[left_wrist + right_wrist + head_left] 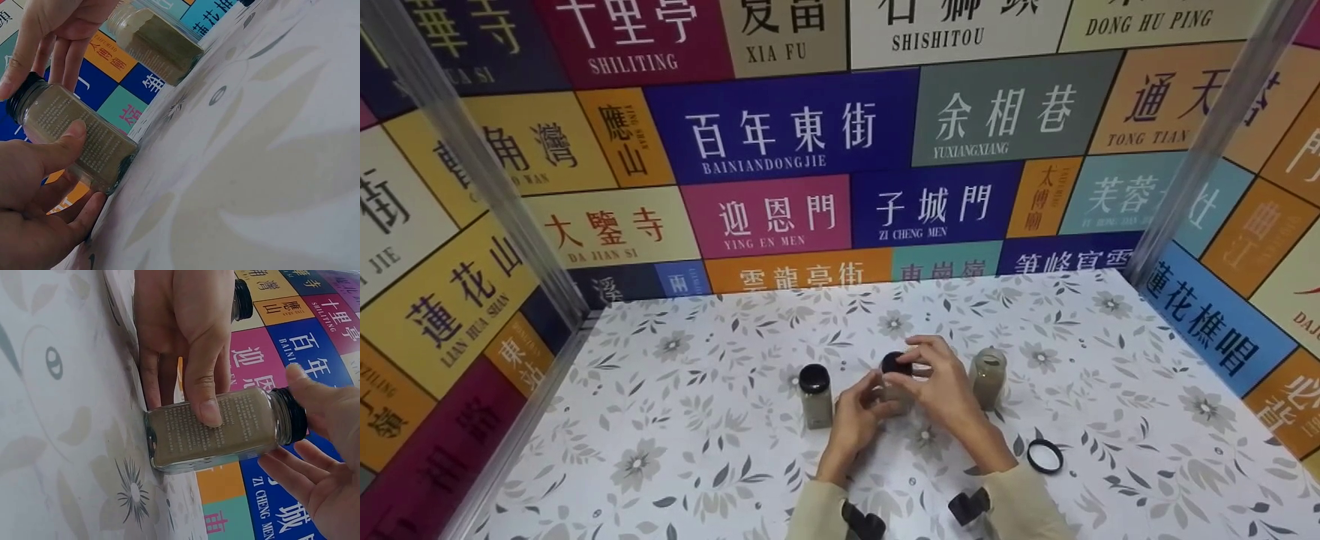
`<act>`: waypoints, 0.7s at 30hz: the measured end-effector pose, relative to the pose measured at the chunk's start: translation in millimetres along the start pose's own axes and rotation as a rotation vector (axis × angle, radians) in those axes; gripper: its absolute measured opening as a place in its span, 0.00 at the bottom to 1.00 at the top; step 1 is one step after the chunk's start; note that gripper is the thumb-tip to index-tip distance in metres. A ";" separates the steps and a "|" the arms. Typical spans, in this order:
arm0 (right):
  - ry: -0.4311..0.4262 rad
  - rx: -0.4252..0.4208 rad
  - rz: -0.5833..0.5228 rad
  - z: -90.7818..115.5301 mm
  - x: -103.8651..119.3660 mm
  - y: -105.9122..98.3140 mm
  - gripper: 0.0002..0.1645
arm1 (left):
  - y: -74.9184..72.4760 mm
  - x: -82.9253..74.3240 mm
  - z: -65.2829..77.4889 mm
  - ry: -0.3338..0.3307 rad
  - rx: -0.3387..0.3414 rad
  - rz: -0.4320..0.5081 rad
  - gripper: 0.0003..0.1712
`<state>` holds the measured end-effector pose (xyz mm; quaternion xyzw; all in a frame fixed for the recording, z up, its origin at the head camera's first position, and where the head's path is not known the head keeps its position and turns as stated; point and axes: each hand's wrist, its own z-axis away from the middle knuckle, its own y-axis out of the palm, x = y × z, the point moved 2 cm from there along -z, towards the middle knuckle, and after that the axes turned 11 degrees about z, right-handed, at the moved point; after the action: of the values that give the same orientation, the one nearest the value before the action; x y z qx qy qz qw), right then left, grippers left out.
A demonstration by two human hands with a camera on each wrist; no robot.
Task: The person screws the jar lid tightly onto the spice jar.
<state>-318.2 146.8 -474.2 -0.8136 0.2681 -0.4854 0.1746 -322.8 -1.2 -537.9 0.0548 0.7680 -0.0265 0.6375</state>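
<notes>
A square glass spice jar (247,424) of brownish powder, with printed text on its side, stands on the table between the hands. My left hand (856,420) grips its body, thumb across the printed face. The fingers and thumb of my right hand (949,386) are around its black lid (896,364), which sits on the neck. To the left, a similar jar (816,405) stands upright under a black cap. On the right is a jar (988,381) without a lid, its glass neck bare in the left wrist view.
A loose black lid (1045,456) with a pale inside lies at the right, near the right forearm. The table (720,450) has a leaf-and-flower cloth. Behind it rises a wall (780,127) of coloured signs, with clear upright panel edges at both sides.
</notes>
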 end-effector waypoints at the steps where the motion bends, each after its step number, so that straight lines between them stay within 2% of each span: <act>1: 0.021 0.010 -0.017 0.0 -0.5 -0.4 0.16 | 0.0 0.1 -0.2 0.001 0.001 -0.002 0.34; 4: 0.106 0.078 -0.083 0.5 -5.0 -0.7 0.21 | -0.2 0.5 -0.1 -0.002 0.002 -0.002 0.34; 7: 0.197 0.189 -0.201 1.9 -13.2 0.4 0.28 | -1.0 0.3 0.9 0.006 0.003 -0.017 0.35; 9: 0.222 0.251 -0.261 2.5 -18.5 1.1 0.30 | -1.4 -0.6 1.9 0.013 0.004 -0.019 0.34; 11: 0.211 0.302 -0.312 2.8 -22.3 1.7 0.31 | -1.5 -1.3 2.4 0.012 0.007 -0.019 0.34; 14: 0.160 0.342 -0.324 2.7 -24.7 1.4 0.32 | -1.2 -2.2 2.5 0.007 0.012 -0.018 0.35; 21: 0.111 0.326 -0.314 2.4 -27.3 3.0 0.30 | -1.2 -0.8 1.3 -0.020 0.003 -0.048 0.37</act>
<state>-327.4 161.1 -496.0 -0.7784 0.0656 -0.5875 0.2112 -321.6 -2.6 -537.3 0.0370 0.7628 -0.0433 0.6441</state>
